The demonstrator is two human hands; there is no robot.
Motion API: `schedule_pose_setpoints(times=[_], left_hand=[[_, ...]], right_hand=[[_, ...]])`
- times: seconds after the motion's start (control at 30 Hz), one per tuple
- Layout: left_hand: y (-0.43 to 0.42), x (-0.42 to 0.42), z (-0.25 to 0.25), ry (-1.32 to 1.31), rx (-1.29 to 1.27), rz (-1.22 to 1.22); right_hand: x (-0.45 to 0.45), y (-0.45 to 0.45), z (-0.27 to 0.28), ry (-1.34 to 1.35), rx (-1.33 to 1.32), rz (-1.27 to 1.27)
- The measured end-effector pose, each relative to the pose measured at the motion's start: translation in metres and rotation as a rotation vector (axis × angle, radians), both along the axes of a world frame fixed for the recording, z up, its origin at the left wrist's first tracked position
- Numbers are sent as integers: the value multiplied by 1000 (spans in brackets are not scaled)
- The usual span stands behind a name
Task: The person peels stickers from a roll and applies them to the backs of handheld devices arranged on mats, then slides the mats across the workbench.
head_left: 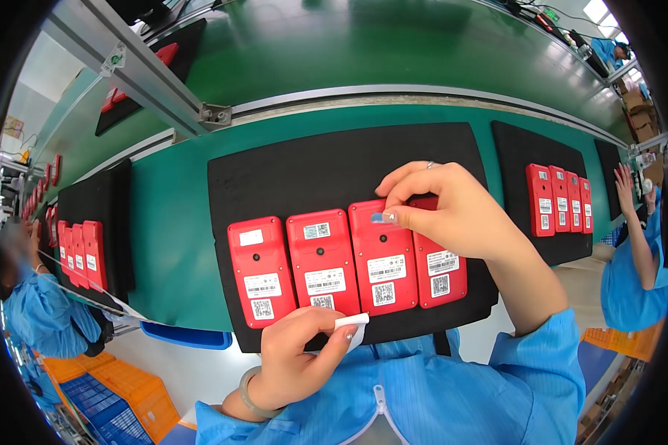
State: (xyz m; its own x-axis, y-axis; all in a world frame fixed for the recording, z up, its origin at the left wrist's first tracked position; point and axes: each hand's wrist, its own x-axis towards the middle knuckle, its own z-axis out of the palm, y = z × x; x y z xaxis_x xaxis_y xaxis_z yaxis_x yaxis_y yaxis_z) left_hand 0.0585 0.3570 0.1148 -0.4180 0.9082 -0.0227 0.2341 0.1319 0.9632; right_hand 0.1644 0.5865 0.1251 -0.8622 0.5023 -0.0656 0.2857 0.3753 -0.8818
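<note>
Four would be too exact, so: several red handheld devices lie face down in a row, among them a leftmost red device with a blank white patch near its top. My right hand pinches a small translucent bluish film piece over the upper part of the third red device. That hand partly covers the rightmost red device. Below the row, my left hand pinches a curled piece of white paper between thumb and fingers, near the lower end of the second red device.
A black mat lies under the devices on a green bench. More red devices sit on black mats at left and right. A metal post rises at upper left. People in blue work on both sides.
</note>
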Motion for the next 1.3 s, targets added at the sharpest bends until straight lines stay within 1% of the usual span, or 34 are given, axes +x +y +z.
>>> schedule_pose_setpoints(times=[0.07, 0.1, 0.33, 0.47, 0.7, 0.8, 0.87, 0.9, 0.97, 1.0, 1.07, 1.1, 1.13, 1.2, 1.23, 1.27, 1.3], left_hand=[[0, -2, -1, -3, 8, -2], [1, -2, -2, -2, 17, 0], [5, -6, 0, 41, 21, -58], [4, -7, 0, 42, 18, -58], [3, -5, -1, 36, 25, -41], [2, -4, -2, 34, 0, -27], [1, -3, -4, 39, 9, -20], [1, -2, -5, 42, 16, -11], [1, -5, -2, 64, 29, -58], [1, -6, -1, 84, 40, -103], [-1, -5, 5, 88, 23, -111], [-3, -5, 8, 86, 2, -115], [-5, -3, 8, 90, 6, -110], [-11, 4, 8, -70, -19, 25], [-12, 5, 8, -67, -22, 34], [-13, 6, 7, -72, 41, 22], [-13, 6, 7, -76, 103, 8]], right_hand=[[-3, 2, -2, -99, -28, 57], [-4, 1, -3, -105, -31, 54], [-6, -1, -3, -112, -11, 42], [-6, -1, -3, -141, 17, 38], [-5, -4, -3, -110, 11, 21], [-4, -5, -5, -119, 48, 13], [-5, -9, -7, -129, 245, 47], [-4, -11, -5, -127, 247, 44], [-3, -16, -2, -128, 410, -23], [-2, -15, 1, -125, 413, -27], [0, -8, 6, -204, 462, -125], [4, -9, -1, -99, 536, -129], [7, -16, 1, -94, 540, -125], [14, -38, 6, 178, 151, 14], [18, -52, 9, 175, -67, 85], [22, -65, 12, 170, -285, 157], [25, -70, 16, 44, -452, 266]])
